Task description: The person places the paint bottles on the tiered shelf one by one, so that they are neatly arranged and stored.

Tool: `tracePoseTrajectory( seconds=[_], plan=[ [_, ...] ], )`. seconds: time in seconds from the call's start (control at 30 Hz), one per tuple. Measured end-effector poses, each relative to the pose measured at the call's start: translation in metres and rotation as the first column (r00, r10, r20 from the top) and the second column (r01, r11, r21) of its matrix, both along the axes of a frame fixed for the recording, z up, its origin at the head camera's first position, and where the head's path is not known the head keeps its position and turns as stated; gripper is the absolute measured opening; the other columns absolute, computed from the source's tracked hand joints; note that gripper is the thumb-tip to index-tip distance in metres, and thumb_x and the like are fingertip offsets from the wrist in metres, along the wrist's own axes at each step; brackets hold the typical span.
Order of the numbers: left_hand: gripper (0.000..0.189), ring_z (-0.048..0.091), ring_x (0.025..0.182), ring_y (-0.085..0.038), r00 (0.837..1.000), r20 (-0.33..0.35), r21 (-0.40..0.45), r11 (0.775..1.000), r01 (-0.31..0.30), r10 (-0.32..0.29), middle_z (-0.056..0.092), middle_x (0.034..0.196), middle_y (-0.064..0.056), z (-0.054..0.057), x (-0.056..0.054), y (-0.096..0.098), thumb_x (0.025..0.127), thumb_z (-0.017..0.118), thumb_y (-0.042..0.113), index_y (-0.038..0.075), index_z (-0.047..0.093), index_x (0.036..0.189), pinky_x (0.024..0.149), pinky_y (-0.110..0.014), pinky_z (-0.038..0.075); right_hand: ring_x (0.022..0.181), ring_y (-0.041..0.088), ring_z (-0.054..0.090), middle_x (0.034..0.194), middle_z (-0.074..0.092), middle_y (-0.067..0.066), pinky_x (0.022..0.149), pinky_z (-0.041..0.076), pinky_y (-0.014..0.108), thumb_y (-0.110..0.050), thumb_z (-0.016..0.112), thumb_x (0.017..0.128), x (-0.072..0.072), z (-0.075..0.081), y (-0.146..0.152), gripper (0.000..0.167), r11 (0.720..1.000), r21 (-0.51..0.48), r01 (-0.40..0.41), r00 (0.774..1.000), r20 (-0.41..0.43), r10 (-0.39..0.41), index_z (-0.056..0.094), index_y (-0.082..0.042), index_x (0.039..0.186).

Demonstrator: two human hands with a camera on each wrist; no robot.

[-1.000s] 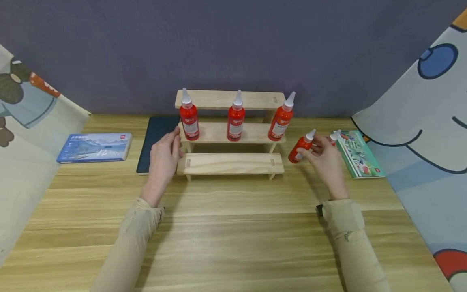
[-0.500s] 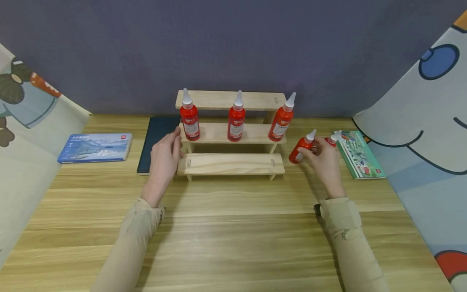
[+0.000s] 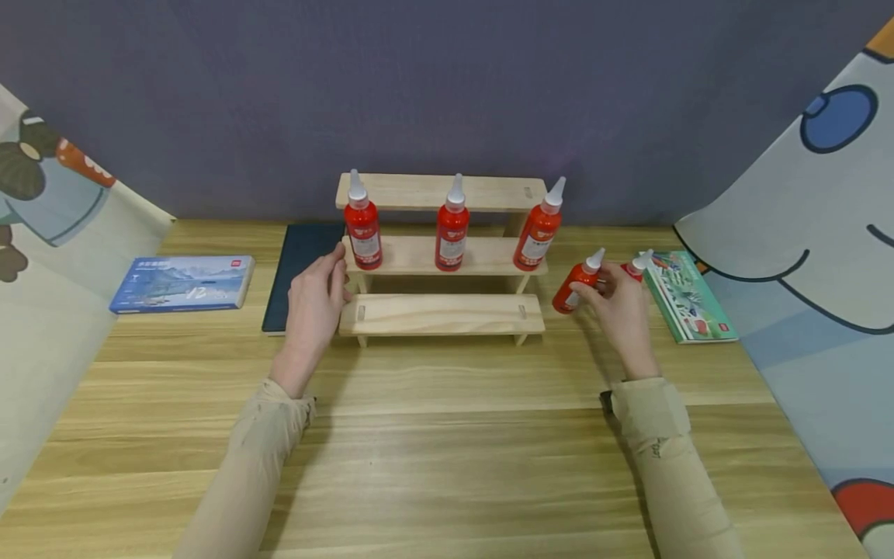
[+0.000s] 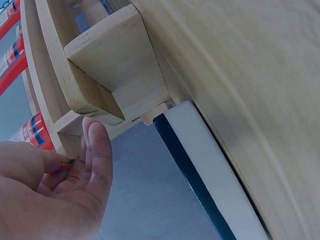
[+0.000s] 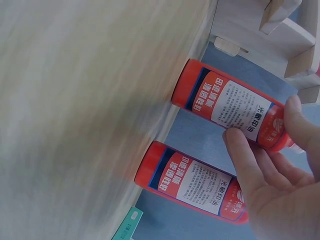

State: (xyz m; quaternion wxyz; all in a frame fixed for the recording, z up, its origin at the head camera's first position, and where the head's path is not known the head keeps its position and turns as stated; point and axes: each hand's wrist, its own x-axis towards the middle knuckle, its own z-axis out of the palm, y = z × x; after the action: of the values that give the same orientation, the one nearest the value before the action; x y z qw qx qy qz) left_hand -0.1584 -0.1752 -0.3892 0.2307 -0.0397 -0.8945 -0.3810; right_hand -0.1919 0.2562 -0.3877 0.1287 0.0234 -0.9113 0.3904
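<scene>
My left hand [image 3: 312,299] is at the left end of a three-tier wooden rack [image 3: 441,314]; in the left wrist view its thumb and fingers pinch the end of a board. My right hand [image 3: 624,314] grips a red squeeze bottle [image 5: 235,105] near its top, to the right of the rack. The base of this bottle is at or very close to the table. Beside it stands a second red bottle [image 5: 192,182], partly hidden by the right hand in the head view. On the middle tier are a left bottle [image 3: 364,233], a middle bottle [image 3: 452,237] and a right bottle [image 3: 537,235], all with white nozzles.
A blue box [image 3: 183,283] lies on the table [image 3: 447,442] at the left. A dark-covered book [image 3: 282,272] lies partly under my left hand. At the right is a green book or box [image 3: 691,299]. A dark partition [image 3: 447,85] stands behind the rack.
Over the last second my right hand has shifted very slightly left, showing more of the second bottle. My left hand and the bottles on the rack have stayed put.
</scene>
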Motion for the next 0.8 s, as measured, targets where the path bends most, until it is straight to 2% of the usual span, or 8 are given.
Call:
tracePoseTrajectory(
  seconds=[0.1,0.17,0.23,0.33,0.4,0.8],
  plan=[
    [0.035,0.072,0.068,-0.032,1.000,0.002,-0.001,1.000,0.000,0.000,0.070,0.093,-0.022,-0.0006,-0.0005,-0.0001,0.114,0.051,0.007,-0.010,0.063,0.142,0.058,-0.039,0.051,0.108,0.043,0.072,0.124,0.070,0.031,0.088,0.057,0.039,-0.012,0.081,0.098,0.0000,0.0000,-0.0004,0.046,1.000,0.004,0.004,1.000,-0.002,-0.004,0.064,0.012,0.133],
    [0.035,0.072,0.068,-0.032,1.000,0.003,-0.001,1.000,-0.001,0.001,0.070,0.093,-0.022,-0.0010,-0.0007,-0.0003,0.114,0.050,0.007,-0.010,0.063,0.143,0.059,-0.040,0.051,0.107,0.043,0.073,0.124,0.071,0.031,0.089,0.057,0.042,-0.012,0.081,0.097,0.0002,0.0000,-0.0008,0.046,1.000,0.007,0.006,1.000,-0.007,-0.006,0.065,0.013,0.132],
    [0.036,0.072,0.067,-0.032,1.000,0.007,-0.001,1.000,-0.003,0.003,0.070,0.093,-0.022,-0.0017,-0.0011,-0.0006,0.114,0.051,0.007,-0.009,0.063,0.143,0.059,-0.040,0.051,0.107,0.043,0.073,0.124,0.071,0.031,0.086,0.056,0.033,-0.011,0.082,0.097,0.0001,-0.0001,-0.0008,0.045,1.000,0.006,0.008,1.000,-0.008,-0.008,0.065,0.013,0.132],
    [0.036,0.072,0.068,-0.032,1.000,0.007,0.001,1.000,-0.004,0.004,0.070,0.094,-0.023,-0.0019,-0.0012,-0.0007,0.114,0.051,0.007,-0.009,0.063,0.144,0.059,-0.041,0.051,0.106,0.043,0.073,0.124,0.071,0.031,0.080,0.048,0.016,-0.011,0.082,0.097,-0.0003,-0.0003,-0.0007,0.045,1.000,0.004,0.008,1.000,-0.009,-0.008,0.065,0.012,0.131],
    [0.036,0.072,0.068,-0.032,1.000,0.011,0.003,1.000,-0.006,0.006,0.070,0.094,-0.023,-0.0019,-0.0012,-0.0007,0.114,0.051,0.007,-0.009,0.063,0.144,0.060,-0.042,0.051,0.105,0.043,0.073,0.123,0.071,0.031,0.078,0.043,0.010,-0.011,0.082,0.097,-0.0005,-0.0008,-0.0006,0.044,1.000,0.002,0.009,1.000,-0.011,-0.009,0.066,0.012,0.131],
    [0.035,0.073,0.069,-0.033,1.000,0.029,0.005,1.000,-0.007,0.007,0.070,0.095,-0.024,-0.0012,-0.0010,0.0000,0.114,0.051,0.007,-0.009,0.063,0.143,0.060,-0.041,0.053,0.103,0.040,0.074,0.121,0.073,0.028,0.074,0.042,0.007,-0.015,0.085,0.095,0.0018,-0.0008,-0.0035,0.045,0.997,0.003,0.073,0.996,-0.054,-0.073,0.070,0.009,0.129]
  ],
)
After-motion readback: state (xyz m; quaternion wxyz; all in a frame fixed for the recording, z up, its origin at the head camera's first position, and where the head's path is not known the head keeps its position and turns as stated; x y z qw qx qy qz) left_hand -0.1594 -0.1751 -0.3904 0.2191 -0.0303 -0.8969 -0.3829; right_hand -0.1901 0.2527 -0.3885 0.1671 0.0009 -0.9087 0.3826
